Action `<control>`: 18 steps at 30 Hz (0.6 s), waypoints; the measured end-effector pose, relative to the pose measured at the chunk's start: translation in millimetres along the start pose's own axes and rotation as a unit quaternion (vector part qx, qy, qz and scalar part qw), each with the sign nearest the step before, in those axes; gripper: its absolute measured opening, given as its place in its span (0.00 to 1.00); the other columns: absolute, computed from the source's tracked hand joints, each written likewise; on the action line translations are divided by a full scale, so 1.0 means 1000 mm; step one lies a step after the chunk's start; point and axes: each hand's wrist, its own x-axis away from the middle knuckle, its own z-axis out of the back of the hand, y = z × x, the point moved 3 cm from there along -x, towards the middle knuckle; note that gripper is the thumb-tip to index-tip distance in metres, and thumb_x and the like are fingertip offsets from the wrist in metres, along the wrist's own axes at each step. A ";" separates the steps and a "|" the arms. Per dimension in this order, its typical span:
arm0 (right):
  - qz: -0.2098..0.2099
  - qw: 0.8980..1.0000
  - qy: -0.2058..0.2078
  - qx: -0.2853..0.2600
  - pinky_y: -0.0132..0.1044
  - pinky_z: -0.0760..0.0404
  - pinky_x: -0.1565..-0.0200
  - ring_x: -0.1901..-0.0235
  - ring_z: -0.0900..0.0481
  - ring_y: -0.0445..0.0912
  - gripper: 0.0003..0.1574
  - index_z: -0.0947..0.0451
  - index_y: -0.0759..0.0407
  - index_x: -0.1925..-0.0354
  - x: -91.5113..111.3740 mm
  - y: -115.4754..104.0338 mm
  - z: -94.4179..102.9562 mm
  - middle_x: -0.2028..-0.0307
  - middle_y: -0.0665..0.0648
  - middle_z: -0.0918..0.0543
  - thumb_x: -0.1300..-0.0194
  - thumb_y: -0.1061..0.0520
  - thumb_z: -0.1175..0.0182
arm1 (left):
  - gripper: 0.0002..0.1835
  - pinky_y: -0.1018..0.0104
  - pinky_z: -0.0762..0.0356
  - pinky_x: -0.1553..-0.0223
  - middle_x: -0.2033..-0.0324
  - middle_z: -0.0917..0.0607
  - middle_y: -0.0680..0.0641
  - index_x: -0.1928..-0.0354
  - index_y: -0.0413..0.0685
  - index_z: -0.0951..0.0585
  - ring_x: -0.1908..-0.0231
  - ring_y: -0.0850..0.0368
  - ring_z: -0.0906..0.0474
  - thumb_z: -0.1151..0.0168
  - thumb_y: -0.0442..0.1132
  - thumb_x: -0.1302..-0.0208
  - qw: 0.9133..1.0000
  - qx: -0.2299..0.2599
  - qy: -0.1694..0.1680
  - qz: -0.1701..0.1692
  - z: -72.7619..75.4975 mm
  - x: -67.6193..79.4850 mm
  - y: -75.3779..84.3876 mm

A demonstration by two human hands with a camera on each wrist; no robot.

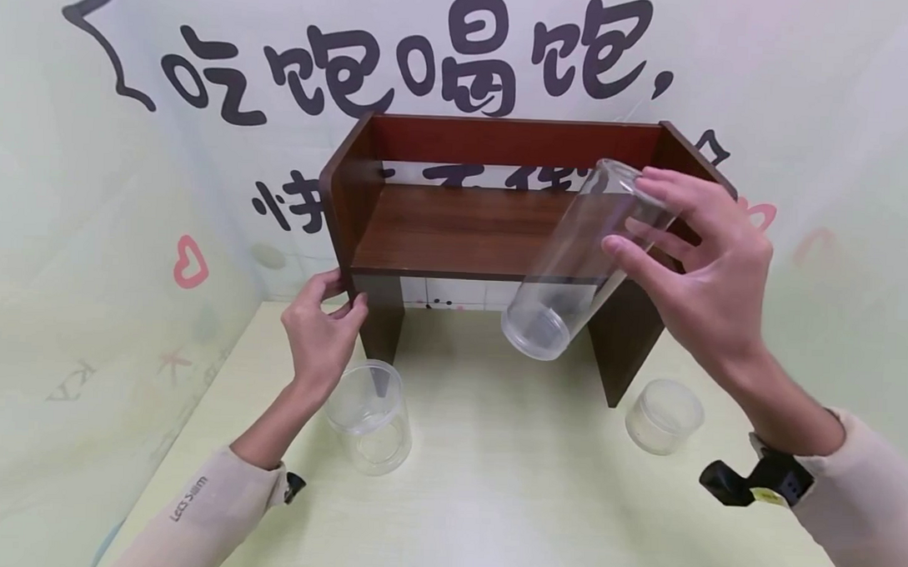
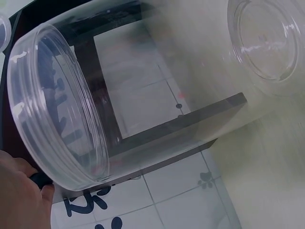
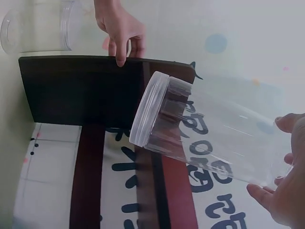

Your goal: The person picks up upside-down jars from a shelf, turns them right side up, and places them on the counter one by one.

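A tall clear plastic jar [image 1: 567,258] is gripped near its upper end by my right hand [image 1: 714,255]. It hangs tilted in front of the brown wooden shelf [image 1: 456,229], and its ridged end [image 3: 150,109] points down and left. Over on the left, my left hand [image 1: 320,329] pinches the front edge of the shelf's side panel between thumb and fingers. Just below that hand, a wide clear jar [image 1: 377,431] stands upright on the table; its rim [image 2: 59,109] fills much of the left wrist view.
A short clear round container [image 1: 663,416] rests on the table [image 1: 477,484], right of the shelf's right leg. Behind the shelf is a pale wall covering [image 1: 225,167] with large dark characters.
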 end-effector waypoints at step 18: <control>-0.054 0.992 0.071 -0.093 0.37 0.17 0.50 0.51 0.18 0.51 0.29 0.23 0.76 0.48 0.044 0.026 -0.003 0.45 0.74 0.25 0.52 0.78 0.33 | 0.26 0.64 0.17 0.50 0.49 0.17 0.46 0.43 0.41 0.20 0.48 0.55 0.20 0.29 0.28 0.47 1.000 0.004 -0.006 0.007 0.004 0.006 0.012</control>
